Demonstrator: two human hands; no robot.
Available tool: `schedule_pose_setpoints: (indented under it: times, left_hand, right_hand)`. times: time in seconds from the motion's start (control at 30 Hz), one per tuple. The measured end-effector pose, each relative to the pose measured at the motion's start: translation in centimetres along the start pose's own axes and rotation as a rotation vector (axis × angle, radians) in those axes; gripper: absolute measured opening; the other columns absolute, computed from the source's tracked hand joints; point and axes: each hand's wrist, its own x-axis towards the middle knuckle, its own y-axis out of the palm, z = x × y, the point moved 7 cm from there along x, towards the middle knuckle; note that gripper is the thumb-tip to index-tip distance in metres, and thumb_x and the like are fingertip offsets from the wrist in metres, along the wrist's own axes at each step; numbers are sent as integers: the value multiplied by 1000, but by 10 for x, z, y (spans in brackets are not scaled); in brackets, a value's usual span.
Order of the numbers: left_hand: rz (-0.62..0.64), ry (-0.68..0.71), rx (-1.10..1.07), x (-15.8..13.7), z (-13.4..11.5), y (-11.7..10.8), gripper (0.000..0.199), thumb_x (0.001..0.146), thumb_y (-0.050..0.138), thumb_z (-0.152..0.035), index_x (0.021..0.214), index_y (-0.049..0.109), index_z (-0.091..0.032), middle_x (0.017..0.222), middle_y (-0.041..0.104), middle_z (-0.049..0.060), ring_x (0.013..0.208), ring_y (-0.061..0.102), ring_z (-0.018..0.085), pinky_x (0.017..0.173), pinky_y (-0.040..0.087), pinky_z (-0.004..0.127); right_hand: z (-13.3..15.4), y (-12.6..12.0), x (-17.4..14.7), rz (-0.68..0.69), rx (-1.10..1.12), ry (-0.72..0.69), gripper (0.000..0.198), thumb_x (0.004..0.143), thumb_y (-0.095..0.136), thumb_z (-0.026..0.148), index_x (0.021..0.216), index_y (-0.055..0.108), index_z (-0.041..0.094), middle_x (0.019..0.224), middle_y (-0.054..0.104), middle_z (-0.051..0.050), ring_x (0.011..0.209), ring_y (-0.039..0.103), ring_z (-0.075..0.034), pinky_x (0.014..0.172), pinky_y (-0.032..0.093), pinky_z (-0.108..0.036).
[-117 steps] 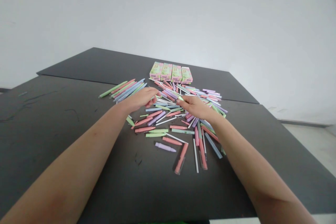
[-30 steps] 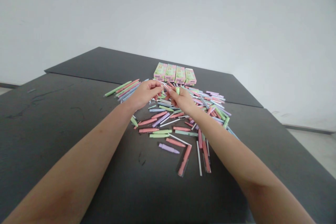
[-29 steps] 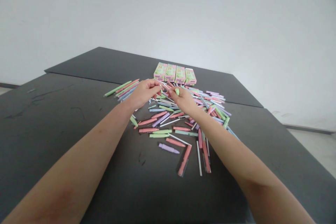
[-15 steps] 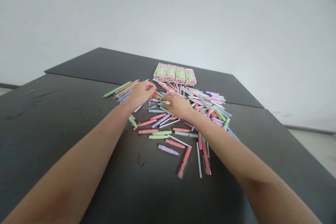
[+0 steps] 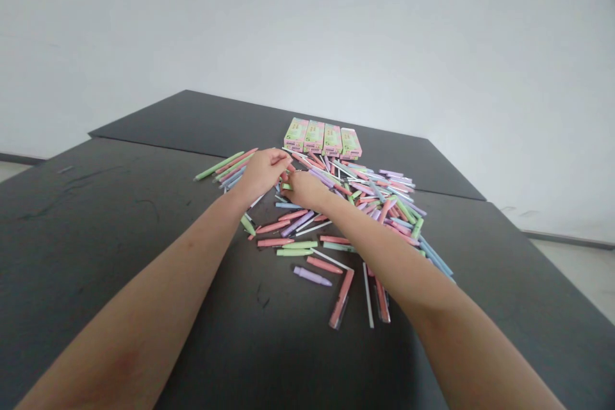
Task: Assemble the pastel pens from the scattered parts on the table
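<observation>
My left hand (image 5: 266, 172) is over the left side of a heap of pastel pen parts (image 5: 365, 189), its fingers bent into a pinch. Reddish colour shows by its fingertips, but I cannot make out what they hold. Right beside it, my right hand (image 5: 307, 191) is closed on a light green pen part (image 5: 287, 186), mostly covered by the fingers. The two hands' fingertips are close together. Just left of the left hand lie whole-looking pens in a row, among them a green pen (image 5: 218, 166) and a red pen (image 5: 239, 163).
Several green and pink boxes (image 5: 314, 136) marked 5 stand behind the heap. Loose parts lie nearer me: a purple barrel (image 5: 312, 276), a red barrel with a clear clip (image 5: 341, 299) and a white refill (image 5: 368, 295). The dark table (image 5: 120, 218) has a seam towards the back.
My right hand has moved left with the green pen part, up to my left hand. My left hand has hardly moved. The whole view has shifted slightly.
</observation>
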Motion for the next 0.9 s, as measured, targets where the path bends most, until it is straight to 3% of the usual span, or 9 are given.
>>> schedule_pose_setpoints:
  times: [0.1, 0.2, 0.27, 0.37, 0.47, 0.67, 0.9]
  left_hand:
    - [0, -15, -95, -2, -1, 1, 18, 79, 56, -26, 86, 65, -12, 79, 71, 8, 52, 56, 10, 44, 37, 19]
    - [11, -10, -154, -4, -6, 1, 22, 79, 58, -26, 94, 66, -12, 84, 71, 8, 52, 55, 9, 44, 38, 19]
    - [34, 20, -170, -5, -10, 3, 23, 79, 60, -27, 93, 67, -11, 84, 71, 8, 50, 52, 7, 46, 38, 19]
    - [102, 60, -212, -8, -20, 11, 24, 80, 63, -31, 92, 69, -11, 77, 68, 6, 50, 49, 7, 47, 39, 19]
    - [205, 86, -296, -15, -33, 26, 26, 80, 64, -33, 95, 69, -12, 67, 63, 2, 52, 51, 8, 48, 42, 19]
    - [420, 70, -321, -36, -61, 55, 26, 83, 63, -37, 95, 65, -14, 75, 64, 3, 52, 55, 8, 47, 46, 20]
    - [454, 88, -333, -42, -70, 61, 20, 85, 61, -33, 96, 63, -16, 71, 62, 0, 47, 57, 7, 44, 45, 19]
  right_hand:
    - [-4, -6, -5, -1, 56, -23, 25, 87, 53, 26, 103, 66, 12, 107, 69, -17, 100, 63, -26, 84, 45, -33]
    - [-19, -24, -23, -103, 263, 25, 22, 86, 52, 22, 101, 64, 14, 99, 70, -12, 91, 63, -22, 80, 45, -32]
    - [-32, -39, -42, -209, 522, 39, 16, 85, 51, 23, 92, 64, 15, 91, 70, -6, 77, 60, -16, 72, 44, -28]
    - [-47, -46, -71, -227, 1019, 81, 26, 86, 52, 31, 106, 59, 17, 78, 68, -1, 47, 39, -8, 47, 34, -22]
    - [-52, -49, -94, -267, 1330, 65, 35, 84, 56, 35, 115, 58, 18, 75, 63, 2, 42, 32, -6, 39, 24, -21]
    - [-58, -56, -114, -423, 1460, 37, 27, 84, 59, 35, 107, 56, 22, 78, 64, 3, 41, 34, -4, 38, 24, -19]
    - [-70, -64, -124, -525, 1446, 4, 28, 86, 60, 37, 109, 60, 23, 82, 62, 1, 42, 36, -4, 37, 25, -21]
